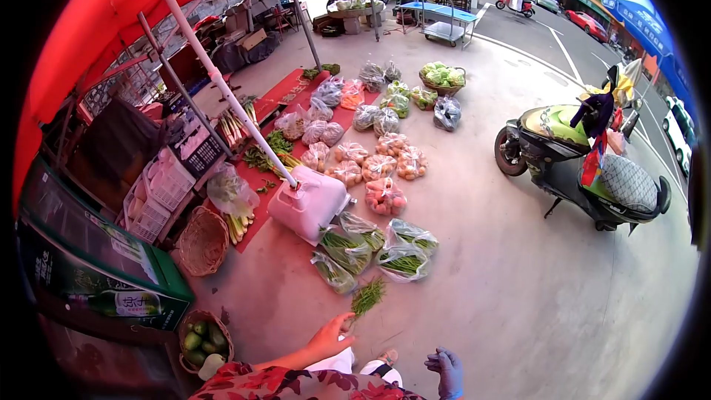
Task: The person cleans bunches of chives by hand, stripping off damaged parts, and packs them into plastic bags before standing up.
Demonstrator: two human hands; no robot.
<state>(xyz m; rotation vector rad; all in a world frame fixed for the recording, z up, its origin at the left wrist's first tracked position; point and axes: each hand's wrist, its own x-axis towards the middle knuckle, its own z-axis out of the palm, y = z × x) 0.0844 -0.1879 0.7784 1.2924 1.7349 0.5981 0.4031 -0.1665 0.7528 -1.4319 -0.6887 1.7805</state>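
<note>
A small bunch of thin green stalks lies on the concrete just beyond my left hand. The bare fingers of that hand are curled at the near end of the bunch; whether they grip it is too small to tell. My right hand, in a bluish glove, is at the bottom, right of my feet, with its fingers bent; anything between them is too small to make out. Clear bags of green stalks lie beyond the bunch, beside a pinkish-white jug that stands around a canopy pole.
Bagged produce covers the ground ahead, partly on a red mat. At the left are a wicker basket, a basket of green vegetables and a green-framed cooler. A scooter is parked at the right.
</note>
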